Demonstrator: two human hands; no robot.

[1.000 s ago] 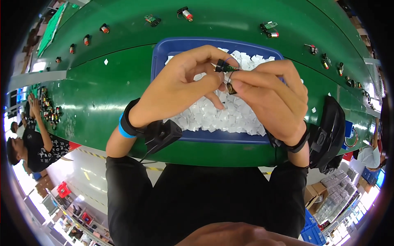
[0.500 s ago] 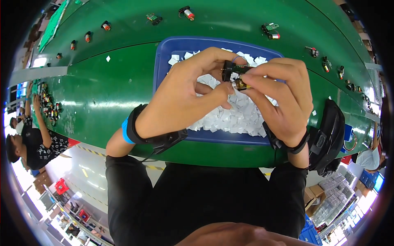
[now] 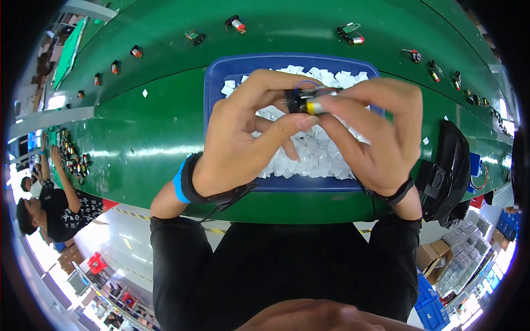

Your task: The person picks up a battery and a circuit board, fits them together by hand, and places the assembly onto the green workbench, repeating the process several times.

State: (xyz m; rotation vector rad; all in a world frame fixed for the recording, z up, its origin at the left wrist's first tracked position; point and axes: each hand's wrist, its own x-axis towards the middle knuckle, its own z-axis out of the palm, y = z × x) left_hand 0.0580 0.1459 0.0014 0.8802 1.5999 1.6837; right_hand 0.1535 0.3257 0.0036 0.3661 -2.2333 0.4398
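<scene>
Both hands hold a small electronic assembly over a blue tray. Its black round end (image 3: 295,101), with thin metal pins, points left. A small cylindrical battery (image 3: 316,106) with a yellow band lies along its near side, and a blue wire loops above. My left hand (image 3: 237,135) pinches the black end between thumb and fingers. My right hand (image 3: 381,129), somewhat blurred, grips the battery and the right end, which its fingers partly hide. Below them the blue tray (image 3: 208,94) is filled with small white square pieces (image 3: 317,154).
Similar battery assemblies (image 3: 237,25) are spaced along the green table (image 3: 149,132) beyond the tray. A black bag (image 3: 444,171) lies right of the tray. At far left, a person (image 3: 55,204) reaches toward a pile of assemblies (image 3: 74,157).
The battery has turned from end-on to lying sideways along the assembly, and my right fingers have shifted left with it. My left hand keeps hold of the black end.
</scene>
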